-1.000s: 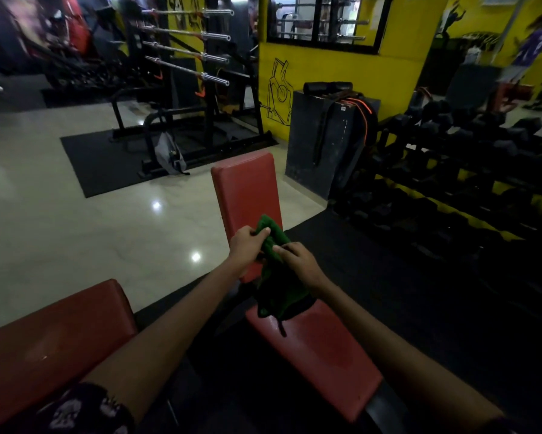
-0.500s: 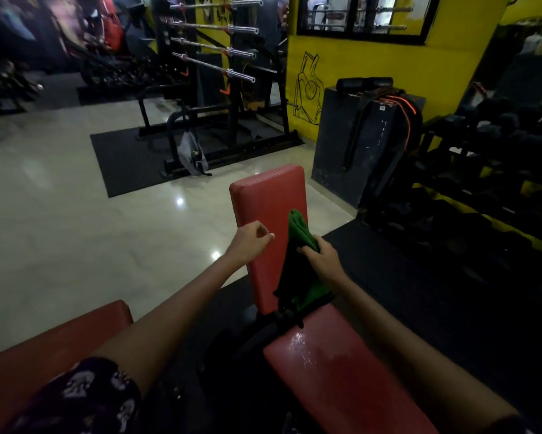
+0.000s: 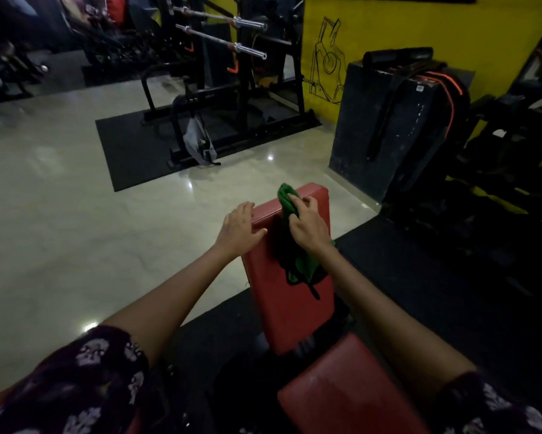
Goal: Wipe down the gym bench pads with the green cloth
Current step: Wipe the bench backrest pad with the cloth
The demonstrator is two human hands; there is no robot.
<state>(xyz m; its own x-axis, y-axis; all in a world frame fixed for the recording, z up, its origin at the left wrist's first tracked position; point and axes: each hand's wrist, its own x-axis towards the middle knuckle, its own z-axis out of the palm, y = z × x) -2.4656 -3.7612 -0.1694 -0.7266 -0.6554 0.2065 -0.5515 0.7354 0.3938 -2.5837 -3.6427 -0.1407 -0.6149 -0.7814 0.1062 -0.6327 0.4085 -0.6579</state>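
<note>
Seat pad (image 3: 344,386) nearest the camera, red; no hand on it. Just beyond it the back pad (image 3: 290,296) rises at an incline, taken here as landmark. Right hand (image 3: 307,225) grips the cloth (image 3: 286,198) against the upper face of the back pad, fingers curled round the bunched green top; the rest of the cloth hangs down the pad face below the hand. Left hand (image 3: 239,228) rests flat on the pad's upper left edge, fingers straight and relaxed, holding nothing. Change over the last second: both hands were pinching the cloth low, at the hinge end of the back pad; the left has since let go and moved to brace the pad, the right has carried the cloth up near the top. Judgement: bunching finished, wiping of the back pad under way; seat pad possibly still to do. Beyond the back pad: pale floor (image 3: 59,214), then a barbell rack (image 3: 232,73) on a black mat.
</note>
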